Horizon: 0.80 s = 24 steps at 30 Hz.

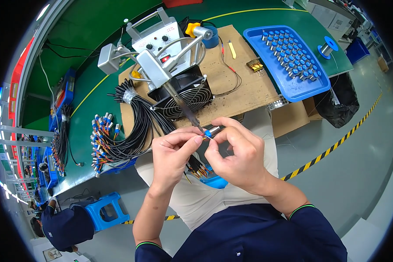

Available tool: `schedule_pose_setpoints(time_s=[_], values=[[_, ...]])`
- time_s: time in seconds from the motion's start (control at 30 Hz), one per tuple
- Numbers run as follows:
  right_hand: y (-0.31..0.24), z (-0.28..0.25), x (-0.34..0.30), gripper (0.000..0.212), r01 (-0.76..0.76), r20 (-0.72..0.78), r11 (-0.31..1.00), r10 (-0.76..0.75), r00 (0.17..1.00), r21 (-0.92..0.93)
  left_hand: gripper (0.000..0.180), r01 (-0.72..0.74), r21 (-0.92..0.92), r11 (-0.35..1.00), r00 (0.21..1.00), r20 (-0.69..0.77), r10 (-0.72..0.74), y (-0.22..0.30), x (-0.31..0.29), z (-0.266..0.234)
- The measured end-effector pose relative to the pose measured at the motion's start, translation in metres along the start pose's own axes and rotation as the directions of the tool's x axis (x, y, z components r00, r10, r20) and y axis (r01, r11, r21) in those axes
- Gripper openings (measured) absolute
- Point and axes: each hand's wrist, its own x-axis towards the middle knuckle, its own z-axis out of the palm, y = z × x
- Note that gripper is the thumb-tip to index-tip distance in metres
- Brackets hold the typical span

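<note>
My left hand (pixel 172 155) is closed in a pinch on thin coloured wires (pixel 204 137), just below the soldering iron tip. Between the fingers of my right hand (pixel 240 157) is a small silver metal connector (pixel 213 131) with a blue end, which meets the wires. The soldering iron (pixel 182 105) slants down from a grey bench-mounted holder, its tip at or very near the joint; exact contact is hidden by my fingers. More stripped wire ends (pixel 198 169) hang below my hands, over my lap.
A soldering machine (pixel 157 39) stands behind a black fan (pixel 185 94) on cardboard (pixel 244 94). Black cables (pixel 139 115) with connectors (pixel 101 135) lie left. At right are a blue tray (pixel 299 94) of connectors and a solder spool (pixel 328 48). Another person (pixel 70 227) sits lower left.
</note>
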Motion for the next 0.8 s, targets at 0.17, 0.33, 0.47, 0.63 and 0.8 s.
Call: schedule_pose_setpoints(time_s=[0.17,0.33,0.47,0.63,0.8], values=[[-0.0003,-0.0004,-0.0001,0.016,-0.001,-0.001,1.000,0.001,1.000,-0.001,0.010,-0.004,-0.007,1.000,1.000,0.003,0.004,0.0010,0.0000,0.0009],[0.0012,-0.0012,-0.0039,0.017,-0.025,0.012,1.000,0.025,1.000,0.005,0.010,-0.002,-0.005,1.000,1.000,0.014,0.002,-0.0032,0.0002,0.0019],[0.0023,-0.0008,-0.0067,0.016,-0.029,0.011,1.000,0.029,1.000,0.011,0.010,0.014,-0.003,1.000,1.000,0.020,-0.014,-0.0065,0.0006,0.0024],[0.0019,-0.0016,-0.0083,0.016,-0.032,0.011,0.999,0.032,0.999,0.005,0.008,-0.024,0.009,1.000,0.999,0.023,0.024,-0.0076,0.0008,0.0044],[0.0036,-0.0020,-0.0085,0.016,-0.029,0.014,0.999,0.029,0.999,0.012,0.009,-0.012,0.001,1.000,1.000,0.023,0.012,-0.0065,0.0013,0.0046]])
